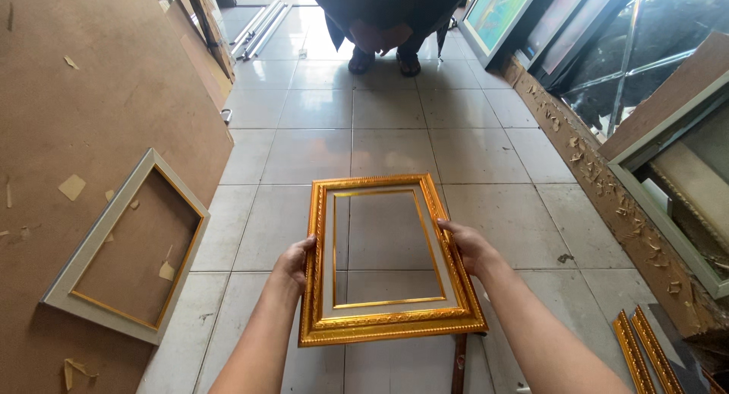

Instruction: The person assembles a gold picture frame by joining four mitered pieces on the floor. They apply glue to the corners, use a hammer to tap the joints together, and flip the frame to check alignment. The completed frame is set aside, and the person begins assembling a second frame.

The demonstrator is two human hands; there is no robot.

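Off to the left, a grey frame [125, 246] with gold inner edge lying on a brown board [91, 98], empty. At centre, a gold frame [387, 257] held up over the tiled floor [395, 121], left hand [295, 259] clamped on its left rail, right hand [469, 246] clamped on its right; joined at all four corners, nothing mounted inside yet. Lower right, loose gold strips [645, 352] on the floor.
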